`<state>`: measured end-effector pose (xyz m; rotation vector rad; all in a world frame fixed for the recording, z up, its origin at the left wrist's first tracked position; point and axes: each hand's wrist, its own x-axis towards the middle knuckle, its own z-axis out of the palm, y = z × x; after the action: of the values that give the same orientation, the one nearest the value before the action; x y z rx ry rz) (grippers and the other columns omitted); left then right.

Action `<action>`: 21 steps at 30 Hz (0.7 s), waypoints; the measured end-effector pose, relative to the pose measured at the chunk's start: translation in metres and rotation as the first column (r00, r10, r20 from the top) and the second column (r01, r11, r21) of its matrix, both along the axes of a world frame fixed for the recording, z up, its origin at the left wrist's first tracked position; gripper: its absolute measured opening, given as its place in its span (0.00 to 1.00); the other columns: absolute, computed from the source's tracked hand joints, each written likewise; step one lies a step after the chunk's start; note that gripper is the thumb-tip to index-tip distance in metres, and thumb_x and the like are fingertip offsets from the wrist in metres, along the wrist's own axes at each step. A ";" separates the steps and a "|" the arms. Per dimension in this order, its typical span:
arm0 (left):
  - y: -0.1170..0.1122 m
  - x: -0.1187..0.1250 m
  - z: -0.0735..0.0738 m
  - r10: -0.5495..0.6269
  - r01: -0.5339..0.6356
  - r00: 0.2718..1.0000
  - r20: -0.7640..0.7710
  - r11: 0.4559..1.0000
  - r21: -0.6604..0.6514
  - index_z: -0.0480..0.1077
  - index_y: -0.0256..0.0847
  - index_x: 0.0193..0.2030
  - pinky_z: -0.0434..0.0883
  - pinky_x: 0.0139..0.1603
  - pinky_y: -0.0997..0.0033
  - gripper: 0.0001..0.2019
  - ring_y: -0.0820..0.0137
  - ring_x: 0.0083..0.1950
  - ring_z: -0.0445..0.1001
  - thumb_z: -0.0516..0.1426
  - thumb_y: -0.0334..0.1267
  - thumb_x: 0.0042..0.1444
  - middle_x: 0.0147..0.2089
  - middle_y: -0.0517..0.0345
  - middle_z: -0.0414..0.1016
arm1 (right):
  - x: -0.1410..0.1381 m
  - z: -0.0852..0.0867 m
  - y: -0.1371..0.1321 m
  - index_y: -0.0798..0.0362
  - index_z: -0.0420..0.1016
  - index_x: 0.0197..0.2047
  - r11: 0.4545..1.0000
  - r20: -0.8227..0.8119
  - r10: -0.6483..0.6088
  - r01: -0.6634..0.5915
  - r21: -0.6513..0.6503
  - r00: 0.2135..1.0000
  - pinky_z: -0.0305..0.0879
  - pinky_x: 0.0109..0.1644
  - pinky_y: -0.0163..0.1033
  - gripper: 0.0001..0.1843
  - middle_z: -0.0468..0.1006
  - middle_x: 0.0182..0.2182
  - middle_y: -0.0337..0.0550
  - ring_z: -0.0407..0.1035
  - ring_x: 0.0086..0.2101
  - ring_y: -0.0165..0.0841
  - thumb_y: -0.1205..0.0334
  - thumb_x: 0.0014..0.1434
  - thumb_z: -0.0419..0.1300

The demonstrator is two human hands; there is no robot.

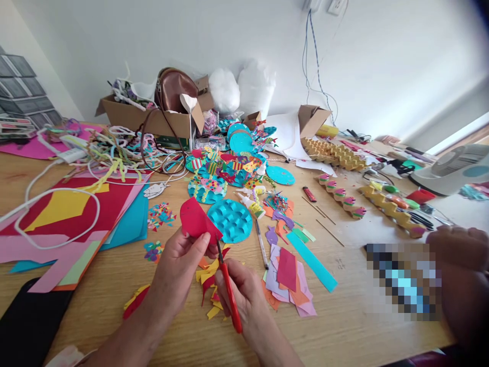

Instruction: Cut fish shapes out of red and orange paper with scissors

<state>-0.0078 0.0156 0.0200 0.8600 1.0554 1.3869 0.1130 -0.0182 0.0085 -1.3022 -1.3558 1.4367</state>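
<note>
Pinched between the thumb and fingers of my left hand (187,255) is a piece of red paper (194,216), raised above the table. My right hand (242,290) grips a pair of scissors (230,293) with red handles. The blades meet the red paper at its right edge, close to my left thumb. Below and around my hands lie red and yellow paper scraps (212,278). Just behind the red paper is a blue paper disc (231,220) with raised curved strips. A pen (262,243) rests to the right of it.
Coloured paper sheets (103,209) cover the left, beside a white cable (57,244). Small paper pieces (288,280) and a blue strip (313,261) lie right of my hands. A cardboard box (148,122) stands behind. Another person's hand (456,250) is at the far right.
</note>
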 end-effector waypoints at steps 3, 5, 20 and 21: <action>0.001 0.000 0.000 0.002 -0.002 1.000 -0.015 1.000 0.002 0.74 0.40 0.31 0.71 0.31 0.74 0.04 0.71 0.27 0.74 0.60 0.37 0.50 0.27 0.62 0.78 | 0.002 0.000 0.000 0.51 0.55 0.21 1.000 0.026 0.011 -0.011 0.001 1.000 0.42 0.20 0.31 0.21 0.53 0.15 0.30 0.48 0.18 0.25 0.46 0.58 0.53; 0.002 0.001 0.000 0.002 -0.002 1.000 -0.031 1.000 0.005 0.73 0.40 0.31 0.71 0.31 0.74 0.03 0.72 0.27 0.74 0.60 0.37 0.51 0.26 0.62 0.78 | 0.003 0.000 0.000 0.51 0.55 0.21 1.000 0.035 0.020 -0.020 0.005 0.999 0.42 0.20 0.31 0.21 0.53 0.16 0.31 0.48 0.18 0.25 0.47 0.57 0.52; 0.000 0.001 -0.002 -0.050 0.050 0.998 -0.027 0.999 0.019 0.72 0.41 0.33 0.71 0.31 0.75 0.03 0.72 0.28 0.75 0.60 0.37 0.53 0.27 0.62 0.78 | 0.004 0.010 -0.001 0.50 0.55 0.20 0.998 -0.033 0.058 -0.058 -0.012 0.998 0.51 0.21 0.31 0.19 0.59 0.14 0.32 0.53 0.19 0.26 0.49 0.56 0.53; 0.000 0.002 -0.002 -0.047 0.047 0.999 -0.025 0.999 0.020 0.73 0.41 0.33 0.71 0.31 0.75 0.03 0.72 0.28 0.75 0.60 0.37 0.53 0.27 0.63 0.78 | 0.004 0.011 -0.001 0.50 0.55 0.20 0.999 -0.036 0.053 -0.053 -0.010 0.998 0.51 0.21 0.31 0.20 0.59 0.14 0.32 0.53 0.19 0.26 0.49 0.56 0.53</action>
<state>-0.0060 0.0156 0.0181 0.9130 1.0350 1.3529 0.1173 -0.0192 0.0191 -1.2503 -1.3697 1.4985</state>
